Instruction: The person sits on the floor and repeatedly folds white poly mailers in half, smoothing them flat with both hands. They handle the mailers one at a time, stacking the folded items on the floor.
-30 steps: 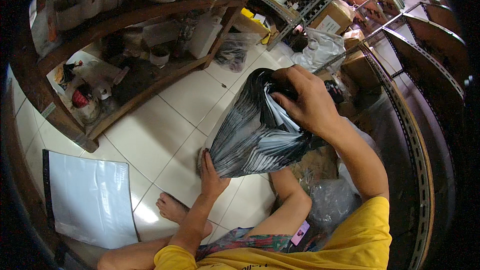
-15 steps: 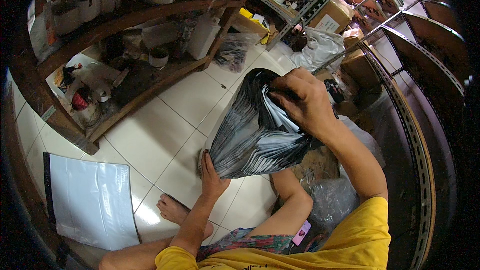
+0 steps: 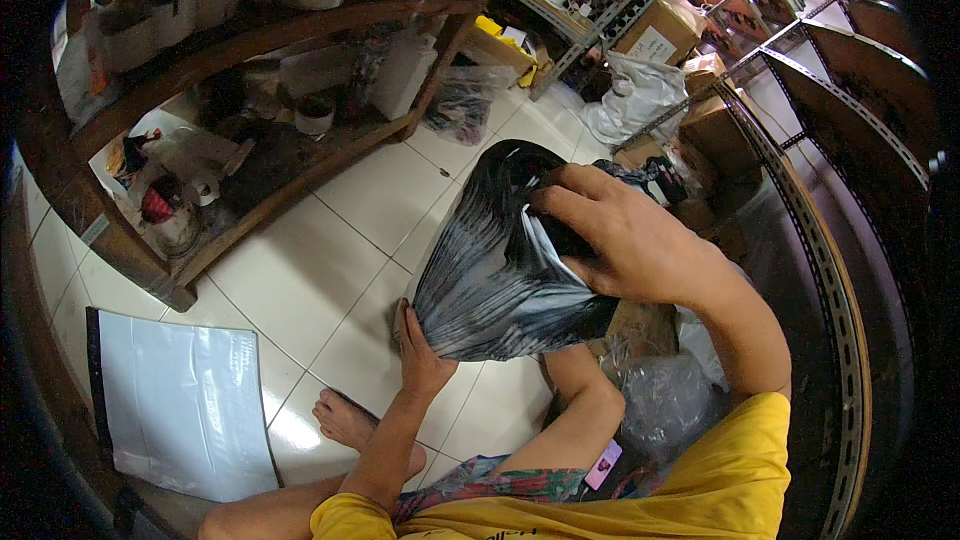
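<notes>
A thick stack of thin plastic mailing bags (image 3: 490, 270), black and grey with fanned, creased layers, is held up in front of me above the floor. My left hand (image 3: 425, 360) grips its lower left corner, fingers along the edge and thumb hidden. At the stack's right side, my right hand (image 3: 620, 235) curls over the bent edge, its thumb apart from the fingers and a white fold showing between them. On the floor at my left lies a flat pile of pale plastic mailing bags (image 3: 185, 400) with a black strip along one side.
A wooden rack (image 3: 300, 185) with pots stands at the far left. Metal shelving (image 3: 770, 170) runs along the right. Cardboard boxes (image 3: 660, 30) and a white sack (image 3: 635, 100) sit at the back. Clear plastic wrap (image 3: 665, 400) and a phone (image 3: 603, 465) are beside my leg.
My right hand has shifted slightly right and down, its thumb and fingers spreading wider. The stack's fanned edges have closed together into a smoother, bent surface. My left hand stays in place.
</notes>
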A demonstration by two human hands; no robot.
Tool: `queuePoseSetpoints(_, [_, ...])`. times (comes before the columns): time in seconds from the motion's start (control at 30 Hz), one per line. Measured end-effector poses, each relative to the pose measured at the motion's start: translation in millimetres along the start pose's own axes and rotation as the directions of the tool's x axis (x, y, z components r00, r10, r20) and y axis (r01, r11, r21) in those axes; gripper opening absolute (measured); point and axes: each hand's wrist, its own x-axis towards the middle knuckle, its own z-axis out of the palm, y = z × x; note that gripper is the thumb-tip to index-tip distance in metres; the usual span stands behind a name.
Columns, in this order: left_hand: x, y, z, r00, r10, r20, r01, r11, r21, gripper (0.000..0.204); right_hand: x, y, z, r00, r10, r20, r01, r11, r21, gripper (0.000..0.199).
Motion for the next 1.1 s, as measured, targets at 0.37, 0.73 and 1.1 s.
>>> queuePoseSetpoints(0.37, [-5.0,-4.9,7.2,0.998,0.030,-0.051,-0.028,0.999,0.040,0.120,35.1,13.8,-4.0,0.963,-0.015,0.268,0.037,0.996,-0.078,0.038])
queuePoseSetpoints(0.73, [1.9,-0.4,1.6,0.995,-0.080,0.057,0.082,0.996,-0.036,0.116,31.9,23.8,12.8,0.962,0.272,0.028,-0.266,0.955,-0.130,0.038])
queuePoseSetpoints(1.1, [3.3,6.2,-0.2,0.996,-0.076,0.056,0.078,0.997,-0.027,0.116,15.0,27.0,16.6,0.978,0.171,0.119,-0.188,0.970,0.155,0.055])
